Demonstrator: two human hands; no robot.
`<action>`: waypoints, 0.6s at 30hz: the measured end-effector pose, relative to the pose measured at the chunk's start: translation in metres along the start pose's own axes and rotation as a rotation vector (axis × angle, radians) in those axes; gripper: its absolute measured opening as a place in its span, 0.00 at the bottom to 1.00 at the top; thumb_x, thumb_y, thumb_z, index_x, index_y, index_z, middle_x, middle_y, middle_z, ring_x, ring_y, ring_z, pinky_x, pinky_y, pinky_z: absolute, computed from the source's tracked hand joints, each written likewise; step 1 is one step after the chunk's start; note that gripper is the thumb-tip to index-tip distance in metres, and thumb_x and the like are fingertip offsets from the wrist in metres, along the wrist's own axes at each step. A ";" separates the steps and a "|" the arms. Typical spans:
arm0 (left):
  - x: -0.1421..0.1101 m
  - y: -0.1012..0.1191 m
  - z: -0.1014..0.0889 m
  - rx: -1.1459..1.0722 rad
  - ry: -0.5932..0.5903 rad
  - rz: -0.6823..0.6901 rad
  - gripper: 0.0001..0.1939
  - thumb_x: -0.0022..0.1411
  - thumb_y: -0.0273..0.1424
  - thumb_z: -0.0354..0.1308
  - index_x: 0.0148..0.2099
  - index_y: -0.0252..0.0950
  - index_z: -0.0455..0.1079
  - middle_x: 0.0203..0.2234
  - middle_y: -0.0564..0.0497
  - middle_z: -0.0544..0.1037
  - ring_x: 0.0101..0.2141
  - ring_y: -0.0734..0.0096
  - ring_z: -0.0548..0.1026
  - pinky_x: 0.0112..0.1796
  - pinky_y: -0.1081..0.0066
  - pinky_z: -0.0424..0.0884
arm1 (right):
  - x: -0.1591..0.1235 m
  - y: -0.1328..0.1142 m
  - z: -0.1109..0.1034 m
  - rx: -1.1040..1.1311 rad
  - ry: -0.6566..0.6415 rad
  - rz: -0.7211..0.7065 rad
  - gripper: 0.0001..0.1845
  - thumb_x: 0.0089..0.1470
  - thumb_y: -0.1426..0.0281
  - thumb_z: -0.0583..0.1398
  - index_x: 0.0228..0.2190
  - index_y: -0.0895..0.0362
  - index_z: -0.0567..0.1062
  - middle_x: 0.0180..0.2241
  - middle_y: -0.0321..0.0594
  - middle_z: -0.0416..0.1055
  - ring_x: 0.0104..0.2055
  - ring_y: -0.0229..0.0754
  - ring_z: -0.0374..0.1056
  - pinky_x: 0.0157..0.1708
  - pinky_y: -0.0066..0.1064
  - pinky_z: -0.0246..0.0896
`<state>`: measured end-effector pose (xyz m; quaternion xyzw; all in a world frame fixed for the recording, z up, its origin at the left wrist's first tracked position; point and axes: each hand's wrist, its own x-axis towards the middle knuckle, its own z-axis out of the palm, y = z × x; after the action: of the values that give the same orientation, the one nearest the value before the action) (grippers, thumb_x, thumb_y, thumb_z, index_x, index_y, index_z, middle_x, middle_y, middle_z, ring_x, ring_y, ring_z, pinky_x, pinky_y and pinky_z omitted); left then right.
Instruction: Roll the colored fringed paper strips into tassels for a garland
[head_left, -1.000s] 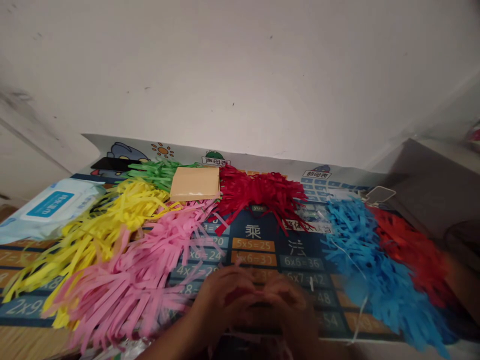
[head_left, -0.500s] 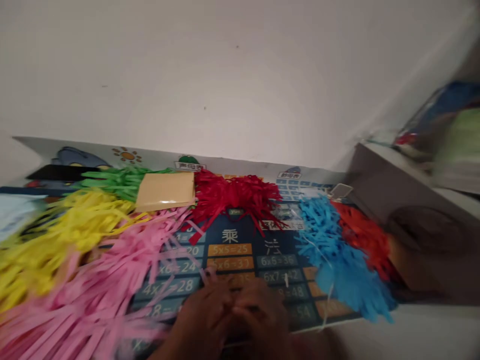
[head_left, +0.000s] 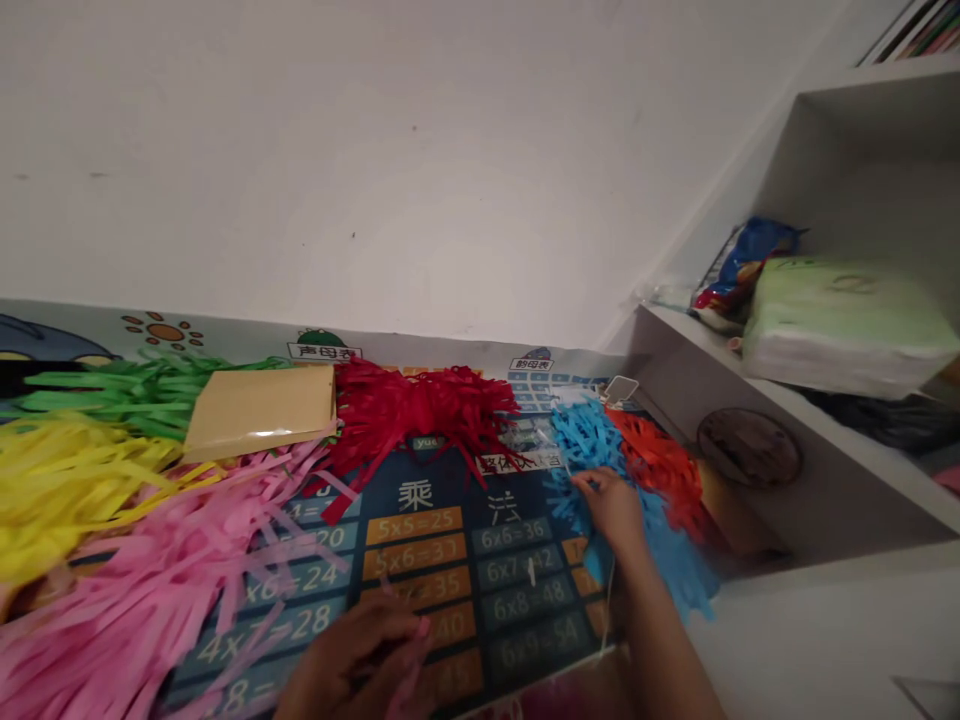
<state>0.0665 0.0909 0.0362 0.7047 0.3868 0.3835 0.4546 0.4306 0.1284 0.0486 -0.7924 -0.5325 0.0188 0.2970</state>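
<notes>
My right hand (head_left: 615, 505) reaches forward onto the pile of blue paper strips (head_left: 592, 445), its fingers pinched together at the strips. Near the bottom edge, my left hand (head_left: 352, 665) is curled around some pink paper strips (head_left: 409, 680) over the dark blue multiplication mat (head_left: 442, 560). A large heap of pink strips (head_left: 142, 590) lies to the left of that hand. Dark red strips (head_left: 412, 410) sit at the back of the mat, and orange-red strips (head_left: 656, 465) lie just right of the blue ones.
Yellow strips (head_left: 67, 480) and green strips (head_left: 120, 390) lie at the far left, with a tan pad (head_left: 259, 410) between green and red. A white shelf unit (head_left: 817, 450) on the right holds a green-white pack (head_left: 840, 325) and a snack bag (head_left: 739, 270). A white wall rises behind.
My hands were together at the mat's front; the right hand has since moved out to the blue strips while the left stays low with pink strips. The view has swung right, showing the shelf.
</notes>
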 end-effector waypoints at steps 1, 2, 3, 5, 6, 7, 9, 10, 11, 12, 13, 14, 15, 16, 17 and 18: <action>0.001 0.002 0.000 -0.040 0.035 -0.049 0.10 0.57 0.41 0.61 0.32 0.43 0.79 0.30 0.50 0.81 0.32 0.66 0.78 0.35 0.77 0.74 | -0.008 -0.007 -0.003 0.026 0.006 0.008 0.15 0.54 0.61 0.56 0.26 0.55 0.79 0.31 0.43 0.77 0.36 0.48 0.71 0.38 0.36 0.61; 0.001 0.003 0.001 -0.089 0.058 -0.117 0.11 0.56 0.42 0.62 0.31 0.42 0.79 0.29 0.49 0.81 0.32 0.66 0.78 0.34 0.76 0.73 | -0.019 -0.017 -0.005 0.069 0.003 0.018 0.16 0.55 0.59 0.55 0.28 0.56 0.78 0.29 0.42 0.76 0.34 0.47 0.71 0.36 0.35 0.62; 0.002 0.004 0.002 -0.148 0.075 -0.205 0.12 0.54 0.43 0.63 0.31 0.41 0.79 0.28 0.50 0.81 0.30 0.67 0.77 0.32 0.76 0.73 | -0.034 -0.031 -0.005 0.138 -0.026 0.026 0.17 0.56 0.59 0.54 0.28 0.56 0.78 0.26 0.41 0.75 0.31 0.46 0.70 0.33 0.33 0.62; 0.002 0.005 0.004 -0.295 0.095 -0.398 0.14 0.48 0.43 0.67 0.29 0.38 0.78 0.23 0.52 0.79 0.25 0.69 0.75 0.28 0.76 0.71 | -0.069 -0.064 0.000 0.363 -0.172 0.028 0.14 0.56 0.60 0.56 0.27 0.56 0.76 0.21 0.36 0.72 0.25 0.42 0.68 0.27 0.29 0.60; 0.002 0.005 0.006 -0.383 0.110 -0.481 0.15 0.46 0.43 0.69 0.28 0.36 0.77 0.21 0.53 0.77 0.23 0.71 0.74 0.26 0.76 0.69 | -0.088 -0.081 0.005 0.502 -0.303 0.000 0.13 0.54 0.62 0.57 0.24 0.55 0.75 0.20 0.34 0.70 0.24 0.40 0.66 0.25 0.27 0.58; 0.002 0.005 0.007 -0.476 0.132 -0.544 0.17 0.43 0.43 0.71 0.28 0.35 0.76 0.20 0.54 0.77 0.22 0.73 0.72 0.26 0.77 0.68 | -0.105 -0.097 0.009 0.590 -0.381 -0.046 0.12 0.53 0.64 0.59 0.22 0.55 0.74 0.20 0.34 0.70 0.24 0.39 0.66 0.25 0.26 0.58; 0.000 0.003 0.008 -0.651 0.168 -0.605 0.19 0.40 0.42 0.73 0.28 0.33 0.74 0.20 0.54 0.76 0.21 0.77 0.70 0.26 0.78 0.65 | -0.133 -0.123 0.018 0.719 -0.475 -0.102 0.10 0.51 0.66 0.61 0.21 0.56 0.74 0.21 0.34 0.70 0.24 0.37 0.65 0.25 0.26 0.56; -0.001 0.003 0.008 -0.720 0.167 -0.621 0.20 0.39 0.42 0.73 0.28 0.32 0.74 0.20 0.54 0.76 0.20 0.78 0.70 0.26 0.78 0.64 | -0.141 -0.131 0.022 0.755 -0.494 -0.110 0.10 0.50 0.67 0.61 0.21 0.56 0.75 0.21 0.34 0.70 0.24 0.37 0.65 0.25 0.25 0.56; -0.002 0.002 0.007 -0.772 0.159 -0.637 0.20 0.38 0.41 0.74 0.28 0.32 0.74 0.20 0.54 0.76 0.20 0.79 0.69 0.25 0.78 0.63 | -0.145 -0.137 0.025 0.781 -0.512 -0.106 0.09 0.49 0.67 0.61 0.21 0.56 0.75 0.21 0.34 0.70 0.24 0.37 0.64 0.25 0.25 0.55; -0.003 0.002 0.006 -0.810 0.147 -0.652 0.21 0.38 0.41 0.74 0.29 0.32 0.74 0.20 0.54 0.76 0.19 0.79 0.69 0.25 0.78 0.63 | -0.147 -0.140 0.028 0.799 -0.531 -0.097 0.09 0.49 0.67 0.62 0.20 0.56 0.75 0.21 0.34 0.70 0.24 0.37 0.64 0.24 0.25 0.55; -0.004 0.002 0.004 -0.835 0.135 -0.667 0.21 0.38 0.40 0.75 0.29 0.32 0.74 0.19 0.54 0.75 0.19 0.79 0.69 0.25 0.77 0.63 | -0.147 -0.142 0.030 0.805 -0.548 -0.089 0.09 0.49 0.67 0.62 0.20 0.56 0.75 0.21 0.34 0.70 0.24 0.37 0.64 0.24 0.24 0.55; -0.005 0.002 0.002 -0.851 0.127 -0.679 0.21 0.38 0.40 0.75 0.30 0.32 0.73 0.19 0.54 0.75 0.19 0.79 0.69 0.25 0.77 0.63 | -0.146 -0.143 0.032 0.805 -0.561 -0.082 0.08 0.48 0.67 0.62 0.20 0.56 0.75 0.21 0.34 0.70 0.24 0.37 0.64 0.24 0.24 0.55; -0.006 0.003 0.001 -0.863 0.124 -0.688 0.21 0.38 0.40 0.75 0.30 0.32 0.73 0.19 0.54 0.75 0.19 0.78 0.69 0.25 0.76 0.63 | -0.144 -0.143 0.034 0.802 -0.571 -0.075 0.09 0.48 0.67 0.62 0.20 0.56 0.75 0.21 0.34 0.70 0.23 0.36 0.64 0.24 0.24 0.55; -0.006 0.004 0.000 -0.871 0.130 -0.694 0.20 0.38 0.39 0.75 0.30 0.32 0.73 0.19 0.55 0.75 0.19 0.78 0.68 0.25 0.76 0.63 | -0.143 -0.143 0.035 0.798 -0.577 -0.069 0.09 0.48 0.67 0.62 0.20 0.56 0.75 0.20 0.34 0.70 0.23 0.36 0.63 0.23 0.24 0.54; -0.007 0.004 -0.001 -0.876 0.141 -0.696 0.20 0.38 0.39 0.75 0.29 0.32 0.73 0.19 0.55 0.75 0.19 0.79 0.68 0.25 0.77 0.63 | -0.142 -0.143 0.036 0.791 -0.579 -0.065 0.09 0.49 0.67 0.61 0.20 0.56 0.75 0.20 0.34 0.69 0.23 0.36 0.63 0.23 0.24 0.54; -0.007 0.005 -0.002 -0.879 0.148 -0.696 0.20 0.38 0.39 0.75 0.29 0.32 0.73 0.19 0.55 0.75 0.18 0.79 0.68 0.24 0.77 0.62 | -0.142 -0.143 0.036 0.784 -0.574 -0.063 0.10 0.49 0.67 0.61 0.20 0.56 0.74 0.20 0.33 0.69 0.23 0.36 0.63 0.23 0.24 0.54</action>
<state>0.0629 0.0838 0.0404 0.2513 0.4312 0.3842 0.7767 0.2374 0.0602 0.0487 -0.5671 -0.5696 0.4267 0.4146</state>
